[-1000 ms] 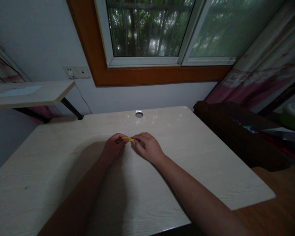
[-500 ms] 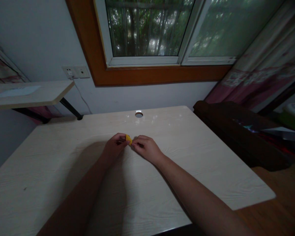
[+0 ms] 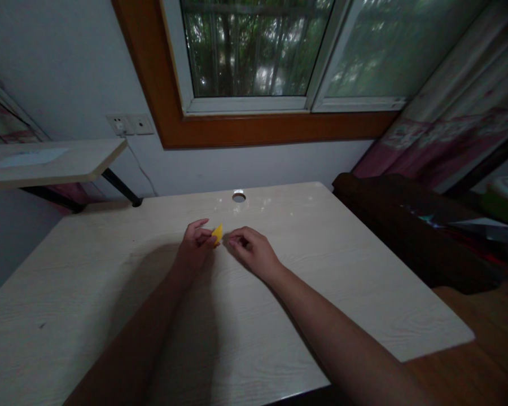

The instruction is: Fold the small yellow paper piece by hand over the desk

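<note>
A small yellow folded piece, perhaps paper (image 3: 217, 232), stands tilted up just above the pale wooden desk (image 3: 110, 293). My left hand (image 3: 197, 245) pinches it between thumb and fingers. My right hand (image 3: 249, 251) rests on the desk just to the right of the piece, fingers curled with the tips together, a small gap away from the yellow piece. Whether anything is between those fingertips is too small to see.
A round cable hole (image 3: 239, 197) sits near the desk's far edge. A side shelf (image 3: 51, 160) juts out at the left under wall sockets (image 3: 130, 124). A dark wooden bench (image 3: 406, 225) with clutter stands at the right, below curtains.
Both hands held the yellow piece flat between them; now it is turned upright in my left hand, and my right hand has come off it and drawn slightly right.
</note>
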The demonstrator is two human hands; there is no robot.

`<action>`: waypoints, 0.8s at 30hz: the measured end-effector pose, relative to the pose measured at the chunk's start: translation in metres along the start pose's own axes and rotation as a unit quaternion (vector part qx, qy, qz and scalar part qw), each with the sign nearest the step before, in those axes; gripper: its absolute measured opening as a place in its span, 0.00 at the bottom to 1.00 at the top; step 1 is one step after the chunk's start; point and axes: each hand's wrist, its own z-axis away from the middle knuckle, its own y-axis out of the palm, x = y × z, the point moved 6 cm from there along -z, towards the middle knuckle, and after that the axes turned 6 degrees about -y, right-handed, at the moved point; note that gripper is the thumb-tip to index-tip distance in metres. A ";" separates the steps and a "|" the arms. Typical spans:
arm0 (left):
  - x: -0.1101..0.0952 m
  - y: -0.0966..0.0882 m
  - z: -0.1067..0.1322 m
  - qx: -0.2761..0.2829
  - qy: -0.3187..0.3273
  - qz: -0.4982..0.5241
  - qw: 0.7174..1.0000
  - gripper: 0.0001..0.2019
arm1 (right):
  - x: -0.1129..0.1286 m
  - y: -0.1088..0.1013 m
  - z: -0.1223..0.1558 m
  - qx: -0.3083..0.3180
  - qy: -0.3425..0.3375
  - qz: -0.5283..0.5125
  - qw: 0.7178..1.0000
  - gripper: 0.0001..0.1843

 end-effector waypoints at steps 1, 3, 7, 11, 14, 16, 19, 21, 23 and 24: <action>0.001 0.000 0.000 0.004 -0.005 0.007 1.000 0.27 | -0.001 -0.001 0.000 -0.004 0.003 -0.008 1.000 0.07; 0.003 0.001 -0.001 0.015 -0.013 0.008 1.000 0.30 | -0.001 -0.001 0.000 -0.003 0.004 -0.019 1.000 0.08; 0.002 0.002 -0.001 0.035 -0.021 -0.008 0.999 0.32 | 0.002 0.001 -0.001 0.022 -0.025 -0.023 0.999 0.09; -0.005 0.004 0.003 0.055 -0.029 -0.043 0.997 0.23 | 0.005 0.004 -0.002 0.044 -0.056 -0.047 0.996 0.09; -0.007 0.005 0.005 0.058 -0.034 -0.051 0.996 0.18 | 0.005 0.004 -0.003 0.041 -0.060 -0.063 0.995 0.09; -0.006 0.006 0.005 0.062 -0.037 -0.043 0.996 0.17 | 0.005 0.003 -0.002 0.035 -0.059 -0.068 0.995 0.08; -0.004 0.006 0.005 0.068 -0.039 -0.013 0.997 0.17 | 0.006 -0.001 -0.002 0.018 -0.055 -0.076 0.995 0.08; -0.004 0.006 0.006 0.069 -0.039 0.006 0.997 0.18 | 0.005 -0.003 -0.003 0.003 -0.048 -0.080 0.996 0.07; -0.004 0.006 0.006 0.070 -0.038 0.012 0.997 0.17 | 0.004 -0.004 -0.003 -0.009 -0.039 -0.081 0.996 0.07; -0.005 0.006 0.006 0.069 -0.037 0.012 0.997 0.17 | 0.003 -0.005 -0.003 -0.012 -0.035 -0.081 0.996 0.07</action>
